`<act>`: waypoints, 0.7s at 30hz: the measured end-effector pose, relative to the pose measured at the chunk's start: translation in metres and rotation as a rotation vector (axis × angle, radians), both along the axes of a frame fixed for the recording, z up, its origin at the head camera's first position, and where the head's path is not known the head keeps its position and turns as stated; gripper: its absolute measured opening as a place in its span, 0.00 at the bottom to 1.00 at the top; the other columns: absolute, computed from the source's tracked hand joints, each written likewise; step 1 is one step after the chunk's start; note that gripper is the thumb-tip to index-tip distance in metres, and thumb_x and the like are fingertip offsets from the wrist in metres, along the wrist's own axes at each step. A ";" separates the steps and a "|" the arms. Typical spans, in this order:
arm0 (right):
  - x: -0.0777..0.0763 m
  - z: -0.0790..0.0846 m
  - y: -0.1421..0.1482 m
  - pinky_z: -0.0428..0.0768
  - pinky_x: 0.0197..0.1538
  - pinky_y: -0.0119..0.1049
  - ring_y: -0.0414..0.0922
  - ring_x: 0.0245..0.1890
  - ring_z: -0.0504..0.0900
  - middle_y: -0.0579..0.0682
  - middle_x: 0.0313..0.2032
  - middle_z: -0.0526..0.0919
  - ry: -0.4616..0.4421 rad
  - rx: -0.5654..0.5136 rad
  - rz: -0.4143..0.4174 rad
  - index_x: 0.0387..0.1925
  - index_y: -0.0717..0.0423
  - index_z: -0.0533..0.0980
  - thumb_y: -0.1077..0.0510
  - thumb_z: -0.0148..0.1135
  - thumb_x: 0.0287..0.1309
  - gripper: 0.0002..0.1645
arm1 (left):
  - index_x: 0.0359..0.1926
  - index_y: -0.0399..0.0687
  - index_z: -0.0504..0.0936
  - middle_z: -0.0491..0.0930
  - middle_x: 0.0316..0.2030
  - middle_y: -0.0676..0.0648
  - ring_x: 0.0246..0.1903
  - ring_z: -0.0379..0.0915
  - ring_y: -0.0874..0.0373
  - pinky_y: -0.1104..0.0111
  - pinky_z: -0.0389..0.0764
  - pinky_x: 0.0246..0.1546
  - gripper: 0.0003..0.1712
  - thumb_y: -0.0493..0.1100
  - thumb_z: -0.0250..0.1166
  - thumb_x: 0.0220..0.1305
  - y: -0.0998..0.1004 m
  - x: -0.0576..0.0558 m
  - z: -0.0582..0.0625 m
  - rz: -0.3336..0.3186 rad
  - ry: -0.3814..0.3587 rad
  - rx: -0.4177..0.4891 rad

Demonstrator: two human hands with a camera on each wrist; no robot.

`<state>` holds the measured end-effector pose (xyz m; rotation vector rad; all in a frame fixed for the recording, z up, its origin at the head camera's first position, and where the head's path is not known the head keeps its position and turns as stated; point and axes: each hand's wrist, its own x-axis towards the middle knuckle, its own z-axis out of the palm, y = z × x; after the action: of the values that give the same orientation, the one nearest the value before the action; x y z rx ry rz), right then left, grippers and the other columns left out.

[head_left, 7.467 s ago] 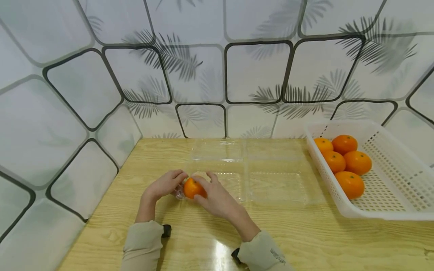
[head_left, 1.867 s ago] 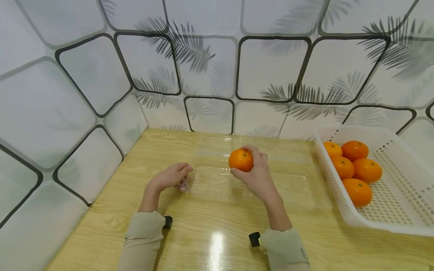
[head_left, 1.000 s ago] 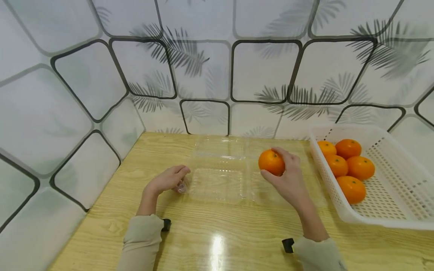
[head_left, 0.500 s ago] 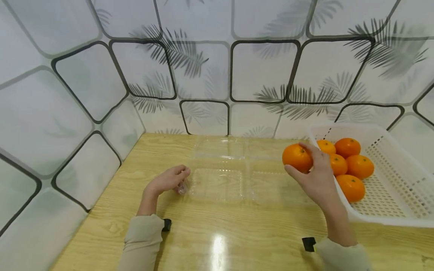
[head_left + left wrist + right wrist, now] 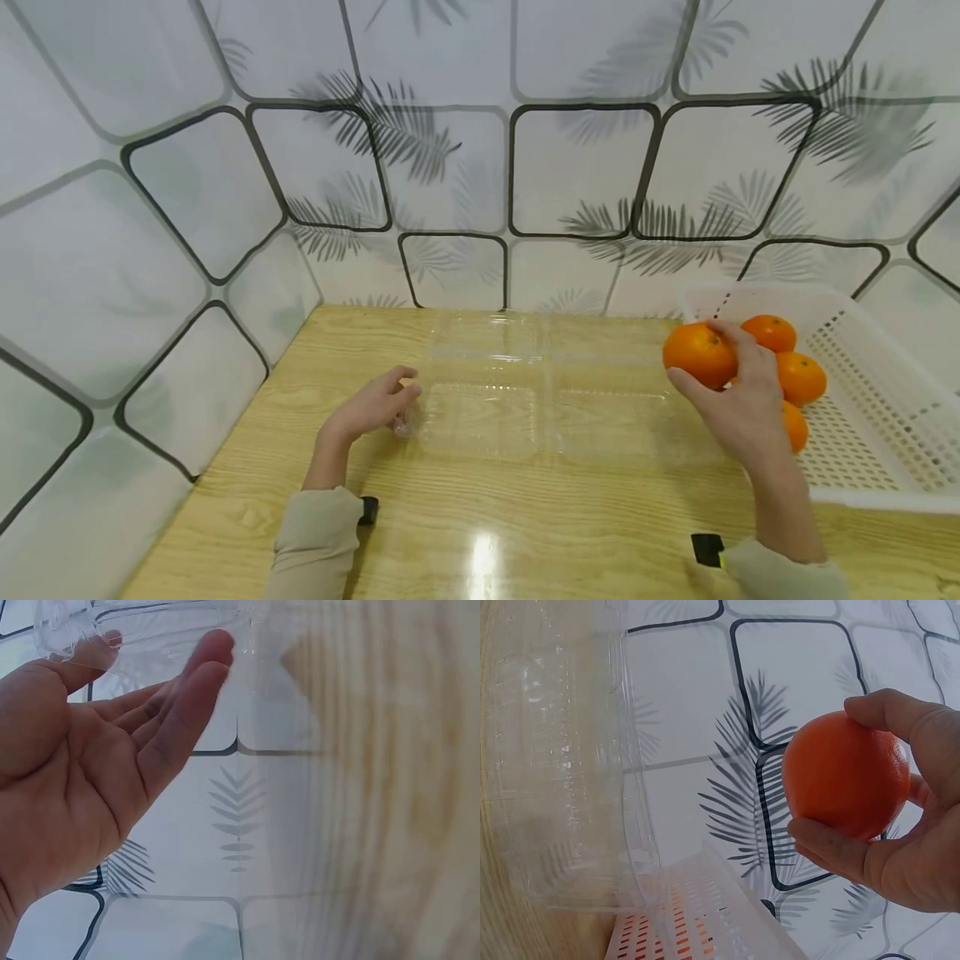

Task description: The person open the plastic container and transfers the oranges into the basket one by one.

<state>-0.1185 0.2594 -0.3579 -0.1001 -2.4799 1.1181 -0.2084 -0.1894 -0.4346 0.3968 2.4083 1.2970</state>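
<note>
My right hand (image 5: 742, 404) holds an orange (image 5: 699, 355) between thumb and fingers, raised over the left edge of the white basket (image 5: 870, 500). In the right wrist view the same orange (image 5: 847, 776) hangs in the air, apart from everything but the hand. My left hand (image 5: 371, 406) is at the left end of a clear plastic container (image 5: 480, 421) with its lid side folded back. Seen from the left wrist, its fingers (image 5: 180, 720) are fairly straight and the thumb lies against the clear plastic (image 5: 169, 622); no firm grip shows.
Inside the basket are several more oranges (image 5: 801, 379), some partly hidden by my right hand. Beside the first container stands a second clear container (image 5: 622, 425), close to the basket. A patterned wall (image 5: 570, 183) closes off the back of the wooden table (image 5: 525, 533).
The orange was between both hands at the container's left end; my right hand has lifted it and carried it rightward to the basket. My left hand stayed there, its fingers now slightly more spread.
</note>
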 end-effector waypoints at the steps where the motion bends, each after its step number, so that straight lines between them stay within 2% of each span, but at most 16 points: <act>1: 0.001 0.000 0.001 0.65 0.49 0.63 0.65 0.57 0.63 0.67 0.64 0.62 0.004 0.000 -0.003 0.72 0.51 0.62 0.52 0.69 0.60 0.42 | 0.71 0.32 0.58 0.78 0.42 0.35 0.28 0.75 0.55 0.61 0.80 0.31 0.30 0.46 0.50 0.79 0.000 0.000 0.000 0.007 0.012 -0.003; 5: 0.001 -0.001 0.006 0.65 0.48 0.63 0.66 0.57 0.63 0.69 0.64 0.62 -0.001 0.009 -0.019 0.72 0.53 0.61 0.52 0.68 0.60 0.42 | 0.72 0.32 0.58 0.78 0.47 0.33 0.29 0.76 0.54 0.61 0.82 0.33 0.30 0.46 0.50 0.78 0.000 0.000 0.002 0.011 0.014 -0.016; 11: -0.006 0.003 0.013 0.64 0.49 0.64 0.67 0.60 0.59 0.69 0.66 0.60 -0.007 0.011 -0.039 0.73 0.52 0.60 0.51 0.68 0.60 0.44 | 0.70 0.32 0.61 0.77 0.46 0.33 0.29 0.78 0.53 0.60 0.83 0.35 0.28 0.43 0.51 0.78 -0.001 -0.005 0.006 -0.007 0.003 -0.025; 17: -0.006 0.002 0.021 0.69 0.49 0.60 0.68 0.58 0.63 0.68 0.70 0.54 -0.048 -0.051 -0.044 0.75 0.51 0.58 0.53 0.67 0.60 0.45 | 0.71 0.33 0.61 0.78 0.45 0.34 0.29 0.78 0.54 0.61 0.83 0.35 0.28 0.44 0.51 0.78 -0.003 -0.006 0.004 -0.004 -0.012 -0.032; 19: -0.005 0.000 0.025 0.69 0.50 0.60 0.67 0.59 0.63 0.68 0.69 0.55 -0.039 -0.060 -0.055 0.74 0.52 0.58 0.54 0.67 0.60 0.45 | 0.71 0.32 0.60 0.78 0.44 0.34 0.29 0.78 0.54 0.61 0.83 0.35 0.28 0.44 0.51 0.78 -0.003 -0.005 0.003 -0.008 -0.016 -0.030; 21: -0.005 -0.001 0.029 0.70 0.51 0.55 0.65 0.58 0.64 0.66 0.69 0.58 -0.026 -0.055 -0.079 0.73 0.52 0.60 0.55 0.69 0.59 0.44 | 0.71 0.32 0.61 0.78 0.43 0.34 0.29 0.78 0.54 0.61 0.83 0.35 0.28 0.43 0.51 0.78 -0.003 -0.003 0.002 -0.005 -0.024 -0.030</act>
<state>-0.1233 0.2883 -0.3588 -0.2277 -2.4456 1.1596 -0.2118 -0.1920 -0.4326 0.3770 2.4023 1.2546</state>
